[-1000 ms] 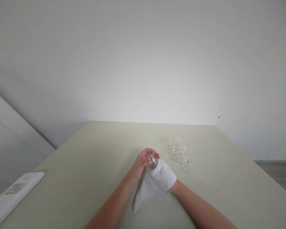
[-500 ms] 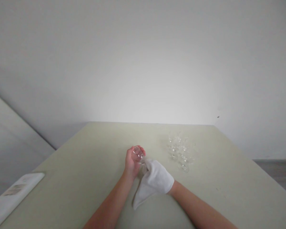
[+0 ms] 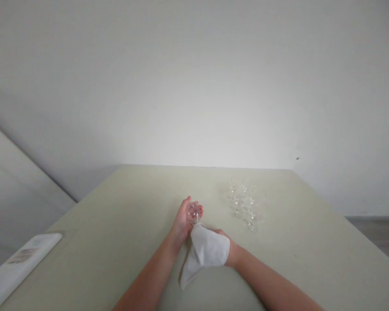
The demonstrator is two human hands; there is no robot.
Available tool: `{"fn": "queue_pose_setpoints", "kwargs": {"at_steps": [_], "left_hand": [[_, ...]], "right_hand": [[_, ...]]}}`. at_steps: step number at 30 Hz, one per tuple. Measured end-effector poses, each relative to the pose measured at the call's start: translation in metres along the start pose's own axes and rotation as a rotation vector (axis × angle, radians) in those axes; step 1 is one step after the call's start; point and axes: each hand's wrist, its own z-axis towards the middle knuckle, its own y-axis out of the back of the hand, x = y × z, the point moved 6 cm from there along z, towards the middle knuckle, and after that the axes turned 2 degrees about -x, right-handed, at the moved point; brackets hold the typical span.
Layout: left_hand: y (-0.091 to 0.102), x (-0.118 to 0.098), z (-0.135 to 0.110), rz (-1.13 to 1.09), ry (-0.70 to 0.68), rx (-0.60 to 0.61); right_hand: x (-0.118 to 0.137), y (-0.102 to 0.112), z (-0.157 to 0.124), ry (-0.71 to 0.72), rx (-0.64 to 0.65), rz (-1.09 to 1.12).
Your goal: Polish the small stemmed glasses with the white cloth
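Note:
A small clear glass [image 3: 193,213] rests in my left hand [image 3: 182,222], with the fingers curled behind it and the thumb up along its side. My right hand [image 3: 223,235] is mostly hidden under a white cloth [image 3: 209,248] that it grips. The cloth's top corner touches the lower end of the glass, and another corner hangs down toward the table. Beyond the right hand, several clear glass pieces [image 3: 244,203] are grouped on the table; their see-through outlines overlap, so single shapes are hard to tell.
The pale green table [image 3: 116,216] meets a plain wall [image 3: 194,86] at its far edge. At the left edge lies a white flat package [image 3: 22,263] with a printed patch. A white panel [image 3: 16,194] stands left of the table.
The glass has tipped more upright and shifted slightly right in my left hand, whose thumb now points up. My right hand has turned, showing part of its back beside the cloth.

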Motion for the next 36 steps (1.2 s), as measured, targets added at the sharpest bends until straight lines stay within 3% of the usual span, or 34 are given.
{"fn": "queue_pose_setpoints", "kwargs": {"at_steps": [3, 8, 14, 16, 20, 23, 28, 36], "left_hand": [[0.001, -0.002, 0.001, 0.017, -0.015, -0.018], [0.001, -0.008, -0.001, 0.023, -0.058, -0.012], [0.001, -0.009, -0.001, 0.015, -0.065, -0.002], [0.000, -0.007, -0.001, 0.023, -0.065, 0.005], [-0.002, -0.004, -0.003, 0.050, -0.066, 0.015], [-0.003, -0.002, -0.004, 0.059, -0.068, 0.018], [0.001, -0.001, 0.001, 0.039, -0.054, 0.010], [0.007, -0.010, 0.000, -0.082, -0.037, -0.013]], "right_hand": [[0.002, -0.005, -0.001, -0.049, 0.083, 0.219], [0.011, -0.008, 0.000, -0.058, 0.129, 0.279], [0.003, -0.008, 0.002, -0.096, 0.096, 0.346], [0.009, -0.006, 0.004, -0.037, 0.095, 0.209], [0.037, -0.001, 0.005, 0.277, 0.070, -0.333], [0.052, -0.002, 0.003, 0.413, 0.068, -0.499], [0.050, -0.004, -0.001, 0.277, 0.094, -0.396], [0.023, 0.001, 0.004, 0.145, 0.012, -0.034]]}}
